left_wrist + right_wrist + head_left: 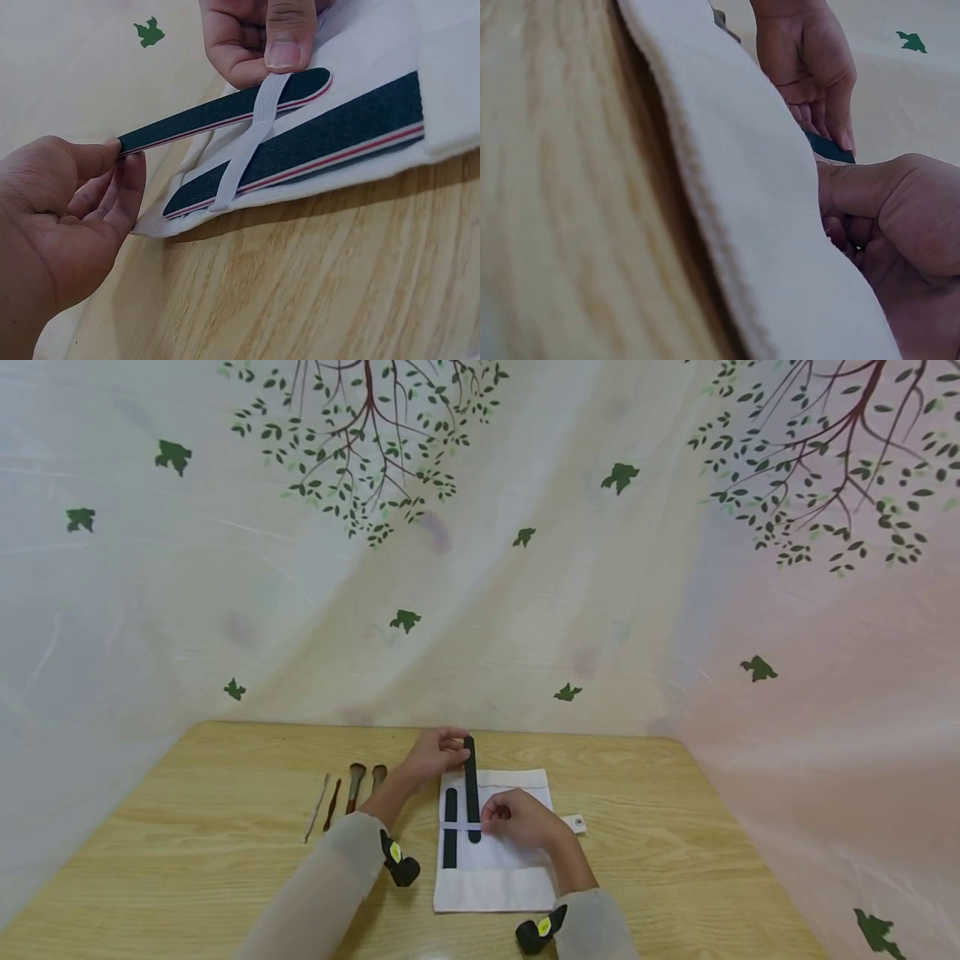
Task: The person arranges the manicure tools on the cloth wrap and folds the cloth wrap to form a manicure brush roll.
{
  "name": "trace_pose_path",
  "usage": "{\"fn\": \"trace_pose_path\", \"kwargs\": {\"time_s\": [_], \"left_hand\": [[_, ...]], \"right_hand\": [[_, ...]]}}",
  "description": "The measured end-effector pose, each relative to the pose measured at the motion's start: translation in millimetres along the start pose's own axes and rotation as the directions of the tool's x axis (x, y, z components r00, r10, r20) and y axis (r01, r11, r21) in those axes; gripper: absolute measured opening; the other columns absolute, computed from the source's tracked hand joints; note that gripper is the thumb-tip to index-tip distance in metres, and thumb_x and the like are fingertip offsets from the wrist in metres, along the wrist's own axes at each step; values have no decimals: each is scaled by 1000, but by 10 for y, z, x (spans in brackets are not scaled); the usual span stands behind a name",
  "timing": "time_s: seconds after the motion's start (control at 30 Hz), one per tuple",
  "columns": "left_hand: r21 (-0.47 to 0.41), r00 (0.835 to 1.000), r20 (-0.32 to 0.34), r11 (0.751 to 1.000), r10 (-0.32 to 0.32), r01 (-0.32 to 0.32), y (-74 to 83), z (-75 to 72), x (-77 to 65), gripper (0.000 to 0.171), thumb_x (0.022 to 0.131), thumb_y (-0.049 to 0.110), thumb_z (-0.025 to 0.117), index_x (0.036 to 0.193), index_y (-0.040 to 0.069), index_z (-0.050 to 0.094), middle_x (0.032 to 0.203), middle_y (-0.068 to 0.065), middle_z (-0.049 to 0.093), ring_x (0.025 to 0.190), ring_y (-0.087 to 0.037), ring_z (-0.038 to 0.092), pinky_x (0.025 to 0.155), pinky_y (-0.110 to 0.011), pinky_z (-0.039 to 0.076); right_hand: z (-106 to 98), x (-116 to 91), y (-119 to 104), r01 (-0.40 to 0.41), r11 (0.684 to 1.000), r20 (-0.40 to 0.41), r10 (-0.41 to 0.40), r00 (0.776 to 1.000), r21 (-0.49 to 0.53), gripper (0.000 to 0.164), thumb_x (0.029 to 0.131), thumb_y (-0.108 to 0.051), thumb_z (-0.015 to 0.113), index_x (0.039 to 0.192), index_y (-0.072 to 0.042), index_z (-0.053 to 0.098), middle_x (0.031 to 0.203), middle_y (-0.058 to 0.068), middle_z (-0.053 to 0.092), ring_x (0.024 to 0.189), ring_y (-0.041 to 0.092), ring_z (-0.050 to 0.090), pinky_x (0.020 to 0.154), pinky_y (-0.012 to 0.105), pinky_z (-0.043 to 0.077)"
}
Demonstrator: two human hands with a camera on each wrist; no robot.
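My left hand pinches the far end of a dark nail file between thumb and fingers. The file's near end passes under a white elastic band on a white fabric roll-up pouch. At that band, my right hand pinches the elastic with thumb and curled fingers, beside the file. A second nail file, with a red and white layered edge, lies under the same band, its lower end inside the pouch's folded pocket. Fabric covers part of the right fingers in the right wrist view.
Left of the pouch lie two brushes, a brown slim tool and a thin metal tool on the wooden table. A snap tab sticks out at the pouch's right. A printed curtain hangs behind.
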State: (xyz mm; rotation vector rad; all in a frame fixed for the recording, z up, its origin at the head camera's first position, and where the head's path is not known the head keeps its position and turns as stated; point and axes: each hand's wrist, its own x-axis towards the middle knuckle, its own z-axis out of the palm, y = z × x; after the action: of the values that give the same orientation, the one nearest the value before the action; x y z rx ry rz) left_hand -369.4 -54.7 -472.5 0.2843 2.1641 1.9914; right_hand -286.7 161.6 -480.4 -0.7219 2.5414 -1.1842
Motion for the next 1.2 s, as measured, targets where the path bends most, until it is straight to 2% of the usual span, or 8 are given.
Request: {"fn": "trace_pose_path", "kwargs": {"time_s": [0.2, 0.3, 0.43, 0.63, 0.87, 1.03, 1.2], "left_hand": [[26, 1000, 27, 1000, 1, -2, 24, 10, -29, 36, 96, -4, 66, 132, -3, 61, 116, -20, 64, 91, -20, 68, 82, -33, 59], [85, 999, 37, 996, 10, -13, 22, 6, -43, 35, 96, -2, 68, 130, -4, 62, 115, -20, 65, 91, -20, 68, 81, -33, 59], [176, 998, 60, 984, 22, -32, 10, -7, -66, 34, 95, 4, 72, 128, -4, 65, 112, -17, 68, 93, -21, 68, 80, -33, 59], [219, 996, 84, 975, 29, -47, -3, -30, -93, 34, 95, 10, 73, 126, -2, 67, 112, -14, 70, 99, -22, 68, 82, -34, 58], [320, 990, 139, 944, 40, -83, -41, -48, -111, 26, 96, 15, 73, 118, 1, 72, 102, -7, 73, 88, -17, 67, 78, -32, 56], [335, 985, 161, 936, 58, -110, -51, -52, -113, 23, 96, 16, 73, 114, 2, 74, 99, -5, 74, 85, -15, 65, 76, -30, 54], [347, 985, 161, 932, 53, -107, -59, -69, -112, 20, 96, 17, 73, 112, 5, 76, 98, -3, 74, 84, -15, 64, 76, -30, 54]], "right_hand": [[-23, 4, -25, 6, 1000, 6, -6, 1000, -3, 16, 94, 4, 65, 89, -9, 71, 81, -5, 65, 77, 12, 57, 74, 26, 47], [-21, 9, -22, 9, 1000, 6, -9, 1000, -1, 15, 95, 3, 66, 89, -9, 71, 81, -5, 64, 77, 12, 57, 74, 26, 47], [-13, 12, -14, 9, 1000, 5, -9, 1000, 4, 14, 95, 2, 66, 89, -9, 70, 81, -4, 64, 77, 12, 56, 73, 26, 47], [-6, 8, -10, -4, 1000, 0, 4, 1000, 7, 14, 95, 3, 65, 89, -9, 70, 82, -3, 64, 77, 13, 56, 73, 26, 46], [-3, -11, -5, -19, 1000, 3, 19, 1000, 14, 15, 96, 3, 64, 90, -10, 70, 83, -3, 64, 79, 13, 56, 75, 27, 46], [-8, -18, -7, -28, 999, 4, 28, 1000, 16, 17, 96, 4, 62, 91, -11, 70, 83, -4, 64, 79, 12, 56, 75, 26, 47], [-7, -22, -23, -23, 999, 3, 23, 1000, 22, 18, 96, 5, 61, 91, -9, 70, 83, -3, 64, 79, 13, 56, 75, 27, 47]]}}
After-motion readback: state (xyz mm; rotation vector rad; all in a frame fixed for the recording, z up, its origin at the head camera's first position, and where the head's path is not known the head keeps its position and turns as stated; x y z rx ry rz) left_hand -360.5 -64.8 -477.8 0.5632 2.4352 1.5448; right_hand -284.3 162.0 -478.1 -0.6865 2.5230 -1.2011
